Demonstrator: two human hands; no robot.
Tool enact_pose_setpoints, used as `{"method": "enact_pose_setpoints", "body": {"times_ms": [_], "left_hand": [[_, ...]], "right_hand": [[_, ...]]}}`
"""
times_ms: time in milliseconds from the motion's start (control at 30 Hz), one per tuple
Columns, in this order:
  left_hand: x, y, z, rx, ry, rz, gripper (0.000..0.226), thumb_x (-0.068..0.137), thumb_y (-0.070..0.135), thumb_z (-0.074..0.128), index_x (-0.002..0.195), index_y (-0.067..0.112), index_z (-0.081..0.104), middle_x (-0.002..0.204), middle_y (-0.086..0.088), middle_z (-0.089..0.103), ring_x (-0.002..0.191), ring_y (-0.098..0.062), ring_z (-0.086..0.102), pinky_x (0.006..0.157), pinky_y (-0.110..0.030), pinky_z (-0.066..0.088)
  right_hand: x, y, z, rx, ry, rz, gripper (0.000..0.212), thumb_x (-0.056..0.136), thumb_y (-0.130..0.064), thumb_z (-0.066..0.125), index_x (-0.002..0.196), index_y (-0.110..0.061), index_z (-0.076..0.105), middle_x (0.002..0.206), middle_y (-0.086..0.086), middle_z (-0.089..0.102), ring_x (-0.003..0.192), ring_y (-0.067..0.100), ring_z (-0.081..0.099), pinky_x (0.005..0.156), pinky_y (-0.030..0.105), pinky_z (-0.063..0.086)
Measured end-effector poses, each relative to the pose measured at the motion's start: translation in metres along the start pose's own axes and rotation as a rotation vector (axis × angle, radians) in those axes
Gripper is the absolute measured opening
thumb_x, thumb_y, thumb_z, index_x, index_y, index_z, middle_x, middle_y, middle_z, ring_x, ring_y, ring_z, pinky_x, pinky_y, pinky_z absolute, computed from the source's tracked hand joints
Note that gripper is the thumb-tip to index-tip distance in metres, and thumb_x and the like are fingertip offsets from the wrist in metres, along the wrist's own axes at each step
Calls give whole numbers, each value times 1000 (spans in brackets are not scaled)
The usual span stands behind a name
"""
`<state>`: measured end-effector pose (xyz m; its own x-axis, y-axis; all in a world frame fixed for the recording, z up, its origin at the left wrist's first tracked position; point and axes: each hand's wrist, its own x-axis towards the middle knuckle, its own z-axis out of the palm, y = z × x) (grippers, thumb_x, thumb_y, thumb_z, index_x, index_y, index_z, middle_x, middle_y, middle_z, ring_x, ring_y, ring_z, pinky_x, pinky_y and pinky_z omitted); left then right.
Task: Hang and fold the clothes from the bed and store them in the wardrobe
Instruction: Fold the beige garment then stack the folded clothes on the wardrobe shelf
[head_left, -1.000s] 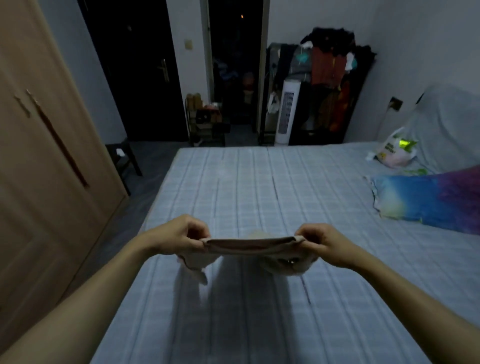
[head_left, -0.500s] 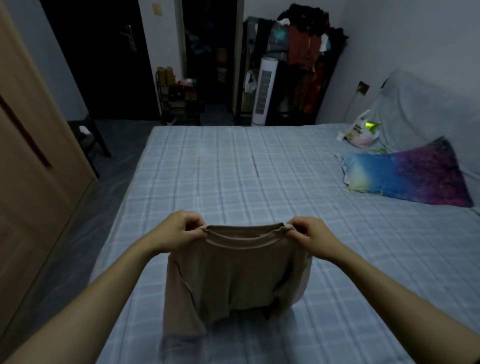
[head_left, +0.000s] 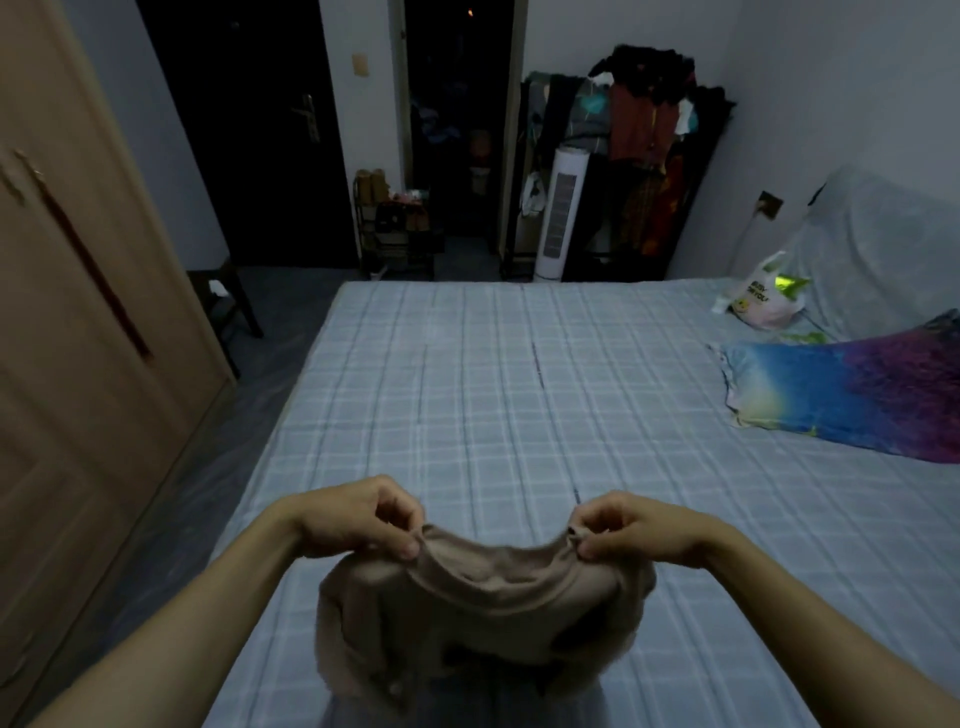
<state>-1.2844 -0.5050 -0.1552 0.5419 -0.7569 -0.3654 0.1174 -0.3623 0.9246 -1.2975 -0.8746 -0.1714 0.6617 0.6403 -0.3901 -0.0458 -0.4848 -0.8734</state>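
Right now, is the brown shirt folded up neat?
Not folded. The brown shirt hangs bunched and loose, pinched at its collar by the left hand and right hand above the bed.

A wide bed (head_left: 467, 395) covered in a pale blue checked sheet fills the room's middle. On its right side lie a rainbow-coloured blue and purple pillow (head_left: 852, 397), a white plastic shopping bag (head_left: 761, 296) beyond it, and a grey covered bulk (head_left: 883, 249) against the wall.

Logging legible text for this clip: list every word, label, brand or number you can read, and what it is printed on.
White plastic bag at the far right of the bed: dark lettering above a yellow smiley face, too blurred to read.
Beige shirt, pinched by the left hand and right hand: no print visible.
Nothing else carries readable text.
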Motion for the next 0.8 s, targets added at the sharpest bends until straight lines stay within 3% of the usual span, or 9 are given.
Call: {"method": "enact_pose_setpoints", "body": {"times_ms": [67, 200, 267, 400, 467, 533, 633, 700, 800], "left_hand": [[16, 14, -3, -13, 220, -54, 12, 87, 7, 72, 76, 10, 67, 71, -8, 53, 66, -14, 49, 62, -23, 39], [48, 44, -8, -171, 1051, -38, 20, 83, 5, 75, 66, 6, 65, 54, -6, 56, 50, -16, 47, 47, -21, 34], [56, 59, 2, -79, 1210, 76, 15, 80, 10, 78, 68, 8, 69, 60, -5, 65, 55, -17, 56, 52, -26, 43], [63, 79, 36, 78, 1218, 262, 9, 80, 19, 79, 76, 17, 71, 68, 2, 70, 64, -17, 68, 57, -32, 57], [65, 81, 51, 55, 1130, 336, 6, 85, 19, 74, 81, 22, 71, 74, 5, 72, 68, -11, 70, 58, -24, 56], [65, 80, 58, 28, 1027, 351, 15, 89, 14, 65, 89, 27, 73, 83, 7, 74, 78, -8, 72, 65, -25, 59], [63, 78, 61, -46, 855, 343, 38, 80, 6, 49, 101, 24, 74, 95, 1, 75, 94, -16, 72, 82, -43, 61], [61, 77, 61, 13, 757, 347, 49, 72, 2, 45, 107, 22, 74, 101, 2, 75, 100, -15, 71, 87, -41, 59], [56, 77, 56, 177, 846, 379, 39, 76, -2, 53, 94, 24, 76, 88, 4, 75, 81, -9, 71, 73, -31, 57]], "right_hand": [[20, -9, -11, -92, 159, 101, 17, 91, -24, 65, 74, -22, 63, 74, -6, 59, 74, 7, 54, 69, 23, 44], [65, -45, -25, 0, 936, 120, 30, 90, -19, 65, 61, -13, 61, 54, 2, 59, 49, 13, 55, 48, 28, 44], [79, -69, -16, 41, 999, -15, 25, 89, -21, 67, 66, -10, 64, 58, 10, 63, 52, 19, 60, 52, 37, 50], [82, -101, 23, 140, 951, -279, 18, 90, -24, 68, 76, -12, 66, 71, 11, 69, 65, 23, 64, 60, 42, 53], [75, -106, 36, 197, 919, -336, 10, 91, -19, 65, 83, -14, 67, 78, 9, 71, 74, 23, 69, 68, 43, 55], [67, -105, 43, 228, 871, -352, 7, 91, -23, 67, 91, -16, 68, 84, 5, 73, 82, 19, 71, 73, 38, 58], [59, -101, 44, 128, 888, -338, 23, 78, -25, 81, 95, -18, 67, 86, 0, 72, 82, 10, 69, 72, 26, 57], [56, -98, 43, 62, 958, -331, 21, 77, -18, 81, 91, -16, 66, 80, 0, 70, 76, 9, 67, 68, 27, 55], [51, -95, 38, -27, 1003, -311, 10, 81, -9, 69, 82, -18, 66, 73, 1, 67, 70, 13, 64, 64, 33, 54]]}}
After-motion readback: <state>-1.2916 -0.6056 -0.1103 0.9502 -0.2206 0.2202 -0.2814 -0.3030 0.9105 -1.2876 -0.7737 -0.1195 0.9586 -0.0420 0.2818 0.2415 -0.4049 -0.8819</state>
